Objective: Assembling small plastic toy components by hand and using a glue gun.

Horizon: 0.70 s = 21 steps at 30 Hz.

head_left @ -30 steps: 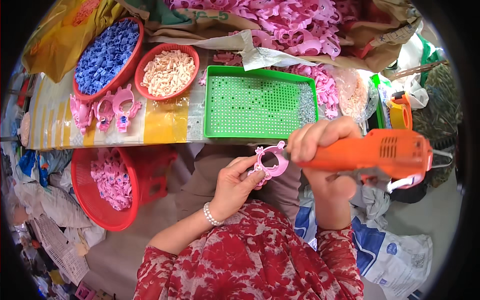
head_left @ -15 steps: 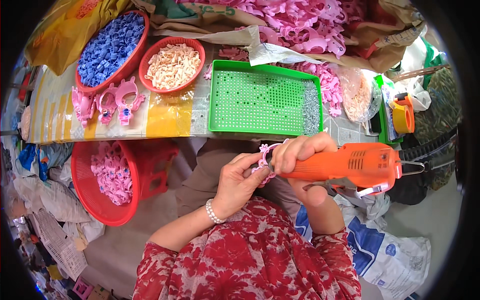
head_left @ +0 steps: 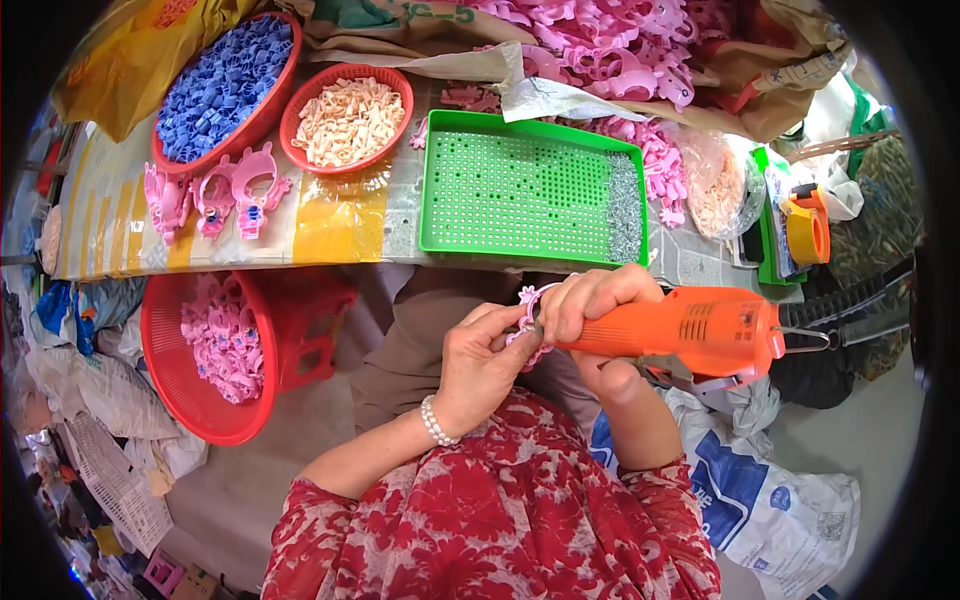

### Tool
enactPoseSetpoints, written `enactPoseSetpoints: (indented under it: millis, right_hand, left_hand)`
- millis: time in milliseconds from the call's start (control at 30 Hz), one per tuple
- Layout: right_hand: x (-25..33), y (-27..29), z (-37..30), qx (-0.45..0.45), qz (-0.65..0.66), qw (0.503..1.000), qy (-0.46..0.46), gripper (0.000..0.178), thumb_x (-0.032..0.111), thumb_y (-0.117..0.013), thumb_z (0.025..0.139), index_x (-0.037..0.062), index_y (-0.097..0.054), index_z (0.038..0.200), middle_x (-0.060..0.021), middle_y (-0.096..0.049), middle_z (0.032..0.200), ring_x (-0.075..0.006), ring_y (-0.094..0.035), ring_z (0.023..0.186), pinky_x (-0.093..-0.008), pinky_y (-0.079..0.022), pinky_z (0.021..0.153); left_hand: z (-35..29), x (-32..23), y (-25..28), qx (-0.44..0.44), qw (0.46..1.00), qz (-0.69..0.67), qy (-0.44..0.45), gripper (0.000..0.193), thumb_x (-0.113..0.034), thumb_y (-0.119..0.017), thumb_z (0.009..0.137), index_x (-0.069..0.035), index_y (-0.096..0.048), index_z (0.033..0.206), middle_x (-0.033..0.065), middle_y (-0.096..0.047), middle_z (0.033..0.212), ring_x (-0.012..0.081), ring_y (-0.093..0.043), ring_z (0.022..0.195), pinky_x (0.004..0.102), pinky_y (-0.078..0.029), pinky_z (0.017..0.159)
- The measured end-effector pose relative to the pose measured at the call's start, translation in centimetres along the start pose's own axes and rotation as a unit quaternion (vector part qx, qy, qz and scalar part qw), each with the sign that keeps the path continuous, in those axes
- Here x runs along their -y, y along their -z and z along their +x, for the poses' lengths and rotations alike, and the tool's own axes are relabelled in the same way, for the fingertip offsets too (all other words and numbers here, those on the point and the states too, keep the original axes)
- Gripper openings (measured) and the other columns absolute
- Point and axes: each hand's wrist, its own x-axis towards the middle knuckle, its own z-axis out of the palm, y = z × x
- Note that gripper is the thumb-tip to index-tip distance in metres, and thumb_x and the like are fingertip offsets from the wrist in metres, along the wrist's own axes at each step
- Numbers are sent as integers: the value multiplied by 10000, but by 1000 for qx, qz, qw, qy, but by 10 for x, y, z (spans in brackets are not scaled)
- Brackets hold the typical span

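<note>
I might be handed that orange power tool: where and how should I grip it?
Probably around the thick rear body of the orange power tool, from the person's right: it sticks out past the right hand, which wraps the slimmer front. Avoid the wire loop at its tail.

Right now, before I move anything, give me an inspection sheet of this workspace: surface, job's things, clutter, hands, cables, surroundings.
Surface: table with yellow tape across it.
Job's things: pink frame, partly hidden; orange power tool; green tray with small metal bits at its right end.
Clutter: red bowls of blue pieces and cream pieces; three pink frames at the table's left.
Hands: left hand holds the frame; right hand grips the tool, whose tip is hidden.
Cables: black ribbed cord beyond the tool; connection unclear.
Surroundings: red basket of pink parts below the table edge; white-and-blue sack at right.
</note>
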Motion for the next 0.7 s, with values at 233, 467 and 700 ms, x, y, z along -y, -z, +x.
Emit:
enactPoseSetpoints:
  millis: [233, 467, 700]
  right_hand:
    - [-1, -1, -1, -12, -3, 1000, -11, 579, 495, -752, 699, 76, -430, 936, -62, -543, 765, -186, -540, 673, -324, -474, 620]
    - [-5, 4, -1, -4, -4, 1000, 4, 620, 523, -756, 673, 80, -420, 948, -58, -546, 767, -181, -552, 682, -328, -480, 635]
    - [4, 4, 11, -1, 22, 999, 29, 679, 557, -768, 626, 74, -416, 948, -50, -562, 768, -187, -569, 671, -331, -485, 649]
  left_hand:
    - [0, -2, 0, 4, 1000, 2, -6, 174, 38, -622, 812, 43, -626, 986, 40, -547, 854, 62, -557, 634, 197, -457, 524]
    - [0, -3, 0, 24, 999, -42, 7, 191, 23, -622, 827, 46, -617, 1017, 39, -546, 920, 69, -580, 695, 196, -476, 558]
    - [1, -7, 4, 46, 998, -48, 18, 254, -33, -608, 860, 33, -580, 1104, 55, -575, 1009, 114, -624, 804, 211, -525, 662]
